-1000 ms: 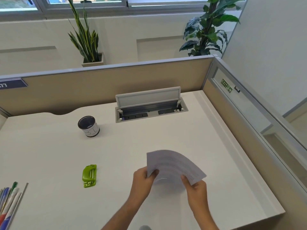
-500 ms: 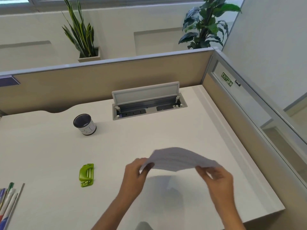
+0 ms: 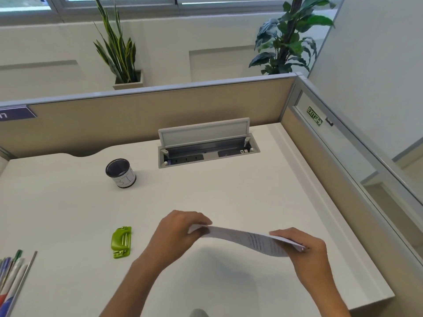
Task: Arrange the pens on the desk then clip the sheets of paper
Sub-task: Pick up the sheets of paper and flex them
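Note:
I hold a thin stack of printed sheets of paper [image 3: 249,240] almost flat above the white desk [image 3: 229,193]. My left hand [image 3: 176,234] pinches its left end and my right hand [image 3: 304,250] grips its right end. A green clip [image 3: 121,241] lies on the desk to the left of my left hand, apart from it. Several pens [image 3: 11,271] lie side by side at the desk's left front edge, partly cut off by the frame.
A round pen cup [image 3: 120,173] stands at the back left. An open power socket box [image 3: 206,147] with a raised lid sits at the desk's back. Partition walls [image 3: 146,115] close the back and right sides. Two plants stand behind.
The sheets have turned from a fanned, raised pose to nearly flat, and lowered slightly. My right hand moved out to the right end; my left hand now covers the left end from above.

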`<state>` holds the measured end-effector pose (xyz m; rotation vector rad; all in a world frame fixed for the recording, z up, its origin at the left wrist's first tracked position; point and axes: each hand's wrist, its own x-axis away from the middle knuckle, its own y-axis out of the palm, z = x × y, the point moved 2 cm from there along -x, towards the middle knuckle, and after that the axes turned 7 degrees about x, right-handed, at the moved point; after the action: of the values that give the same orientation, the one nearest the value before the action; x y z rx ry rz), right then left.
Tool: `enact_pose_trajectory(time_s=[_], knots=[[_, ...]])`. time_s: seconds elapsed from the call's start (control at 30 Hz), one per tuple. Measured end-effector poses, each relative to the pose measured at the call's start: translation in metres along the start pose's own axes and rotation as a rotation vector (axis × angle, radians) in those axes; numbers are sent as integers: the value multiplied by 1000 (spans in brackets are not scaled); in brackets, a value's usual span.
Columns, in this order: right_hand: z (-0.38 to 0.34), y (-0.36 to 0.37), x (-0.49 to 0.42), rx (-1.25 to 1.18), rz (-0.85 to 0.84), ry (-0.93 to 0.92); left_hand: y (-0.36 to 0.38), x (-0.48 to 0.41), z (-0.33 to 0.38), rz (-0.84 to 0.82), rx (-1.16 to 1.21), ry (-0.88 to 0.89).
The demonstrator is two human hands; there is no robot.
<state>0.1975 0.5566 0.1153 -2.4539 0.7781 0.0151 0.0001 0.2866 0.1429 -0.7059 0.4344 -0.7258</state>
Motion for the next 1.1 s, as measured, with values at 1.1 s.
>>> enact_pose_trajectory(time_s=[1.1], knots=[[73,97,39,-347,254,702,101,36,-50,215,632,-571]])
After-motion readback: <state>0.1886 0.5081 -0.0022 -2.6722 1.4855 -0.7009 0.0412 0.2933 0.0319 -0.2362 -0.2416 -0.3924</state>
